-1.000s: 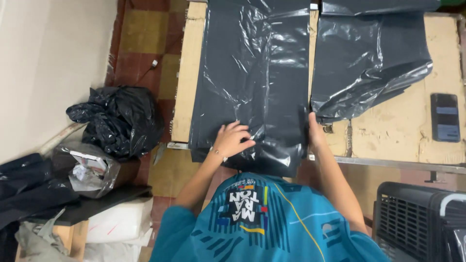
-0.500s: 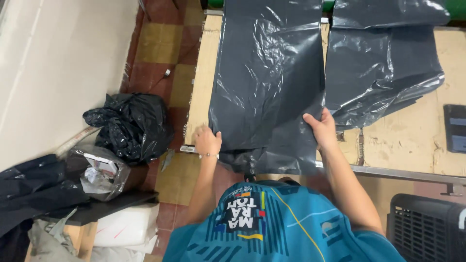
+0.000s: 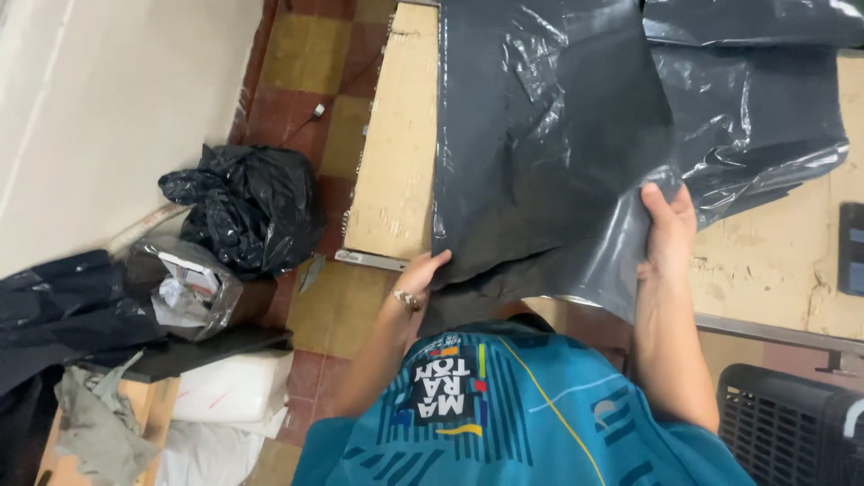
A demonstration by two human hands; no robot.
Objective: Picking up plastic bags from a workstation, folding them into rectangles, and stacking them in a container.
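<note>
A large dark grey plastic bag lies along a worn wooden table and hangs over its near edge. My left hand grips the bag's lower left corner, just off the table's edge. My right hand holds the lower right edge, lifted and curled up off the table. A second grey plastic bag lies flat to the right, partly under the first.
A dark phone-like device rests at the table's right edge. On the tiled floor to the left sit a stuffed black bin bag, a clear bag of scraps and piled cloth. A black crate stands at the lower right.
Both hands have gone from pressing on the bag's lower end to gripping its corners. The right corner now rises off the table. The view has moved closer and to the left.
</note>
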